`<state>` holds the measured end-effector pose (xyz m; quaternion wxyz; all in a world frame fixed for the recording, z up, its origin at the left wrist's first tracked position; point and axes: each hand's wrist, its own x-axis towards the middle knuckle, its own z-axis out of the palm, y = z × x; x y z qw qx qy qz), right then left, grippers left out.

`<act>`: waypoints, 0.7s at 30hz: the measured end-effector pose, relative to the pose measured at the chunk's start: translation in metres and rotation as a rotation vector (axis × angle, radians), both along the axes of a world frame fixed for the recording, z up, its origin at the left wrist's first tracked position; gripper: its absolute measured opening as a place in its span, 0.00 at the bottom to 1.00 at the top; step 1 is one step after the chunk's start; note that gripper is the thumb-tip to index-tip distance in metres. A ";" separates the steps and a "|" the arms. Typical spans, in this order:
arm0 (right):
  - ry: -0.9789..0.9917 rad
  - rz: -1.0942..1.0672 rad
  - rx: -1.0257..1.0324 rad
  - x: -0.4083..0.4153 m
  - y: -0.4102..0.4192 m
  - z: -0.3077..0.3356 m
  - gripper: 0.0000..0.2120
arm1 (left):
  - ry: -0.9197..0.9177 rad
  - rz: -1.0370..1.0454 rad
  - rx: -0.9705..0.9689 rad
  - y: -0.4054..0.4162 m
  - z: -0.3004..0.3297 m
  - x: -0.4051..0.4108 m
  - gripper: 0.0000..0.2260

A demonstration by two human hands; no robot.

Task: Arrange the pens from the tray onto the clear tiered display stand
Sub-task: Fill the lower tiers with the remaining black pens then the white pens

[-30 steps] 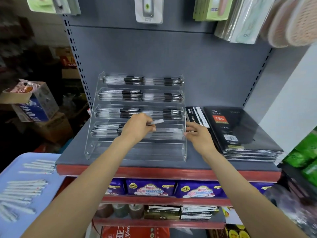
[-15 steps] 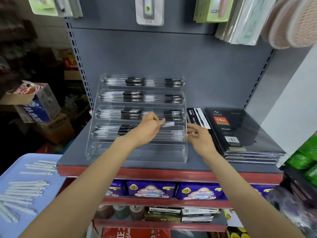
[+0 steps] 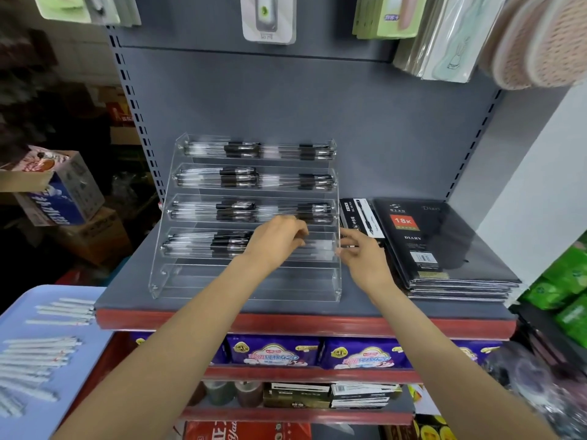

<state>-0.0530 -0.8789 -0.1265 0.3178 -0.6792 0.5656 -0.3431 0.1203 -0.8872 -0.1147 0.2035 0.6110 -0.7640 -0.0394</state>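
Note:
The clear tiered display stand point(image 3: 241, 281) sits on a grey shelf. Its upper four tiers hold rows of black-and-clear pens point(image 3: 241, 181), and the bottom tier is bare. My left hand point(image 3: 276, 239) grips a pen point(image 3: 319, 246) and holds it over the right half of the fourth tier. My right hand point(image 3: 362, 255) is at the stand's right side wall, thumb and fingertips pinching its edge. A blue tray point(image 3: 85, 369) at the lower left carries several white pens point(image 3: 35, 354).
A stack of black diaries point(image 3: 444, 242) and a pen box point(image 3: 359, 217) lie right of the stand. The shelf has a red front edge point(image 3: 286, 322) with packaged goods below. Cardboard boxes point(image 3: 60, 192) stand at the left. Packaged goods hang overhead.
My left hand has moved right and down with the pen, from above the fourth tier into its right half. My right hand stays at the stand's right wall.

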 end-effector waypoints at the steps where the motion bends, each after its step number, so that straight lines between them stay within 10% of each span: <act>1: 0.072 -0.025 -0.052 0.003 0.003 -0.001 0.20 | 0.035 -0.001 -0.012 0.003 0.002 0.002 0.10; 7: 0.208 0.057 -0.337 0.050 0.037 0.009 0.20 | 0.275 0.026 -0.149 0.048 0.002 0.040 0.07; 21: 0.318 0.760 -0.033 0.332 0.176 -0.065 0.17 | 0.175 0.707 0.082 0.278 -0.114 0.319 0.07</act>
